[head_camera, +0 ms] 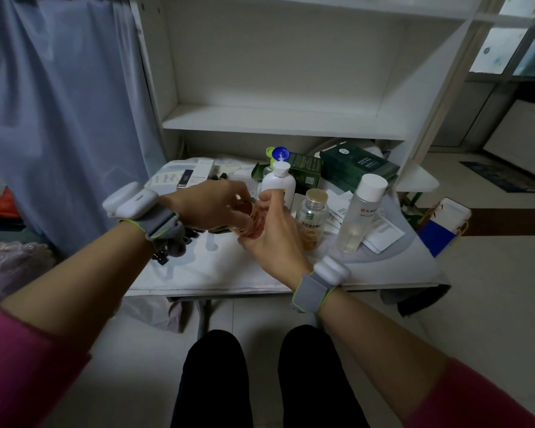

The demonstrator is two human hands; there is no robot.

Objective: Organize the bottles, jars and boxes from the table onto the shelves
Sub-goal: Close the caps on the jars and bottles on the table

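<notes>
A small jar with a gold lid and a red label point(255, 223) is held tilted above the cloth-covered table point(229, 273). My right hand point(275, 236) grips its body, and my left hand point(212, 206) has its fingers curled round the gold lid. Just behind them stands a white squeeze bottle point(279, 182). A clear jar of amber capsules with a gold cap point(312, 219) stands to the right. Beside that is a tall clear bottle with a white cap point(360, 211). Dark green boxes point(357, 163) lie at the table's back. The white shelf point(275, 122) above the table holds nothing.
A bottle with a blue cap point(280, 154) and a green box point(305, 168) stand behind the white bottle. Small boxes point(195, 173) and paper leaflets point(380, 233) lie on the cloth. A blue curtain point(62, 118) hangs at the left. A blue and white bag point(442, 227) sits on the floor at the right.
</notes>
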